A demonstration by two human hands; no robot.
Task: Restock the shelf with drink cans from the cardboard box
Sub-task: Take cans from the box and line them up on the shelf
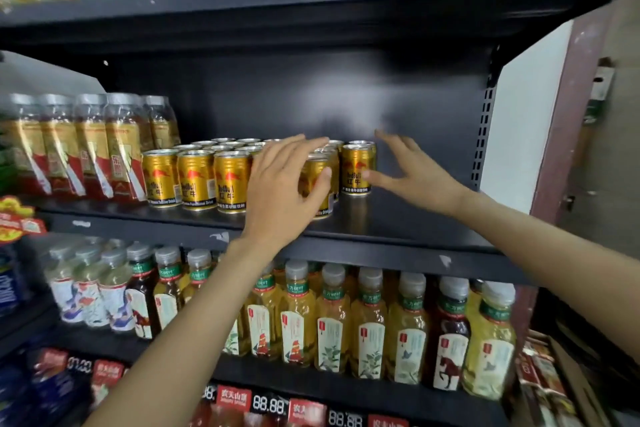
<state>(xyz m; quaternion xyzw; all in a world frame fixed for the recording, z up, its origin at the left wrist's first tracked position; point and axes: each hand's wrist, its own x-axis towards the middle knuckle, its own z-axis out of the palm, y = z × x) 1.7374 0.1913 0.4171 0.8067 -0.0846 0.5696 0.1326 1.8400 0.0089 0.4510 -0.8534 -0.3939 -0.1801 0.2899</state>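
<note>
Your left hand (284,180) has its fingers spread and lightly curved over the front of one gold aluminium drink can (313,184), thumb against its side. Your right hand (412,170) is flat, fingers straight and apart, thumb tip at the side of the rightmost gold can (356,170), holding nothing.

These cans will likely feel heavy for their size, rigid but easy to dent, with smooth, slippery walls. Take each round the middle of the body, not by the rim.

They are short gold cylinders with silver tops and a red bull emblem, standing upright in rows on the black metal middle shelf (398,222), right of the gold-labelled plastic bottles (90,149). The cardboard box is out of view.
</note>
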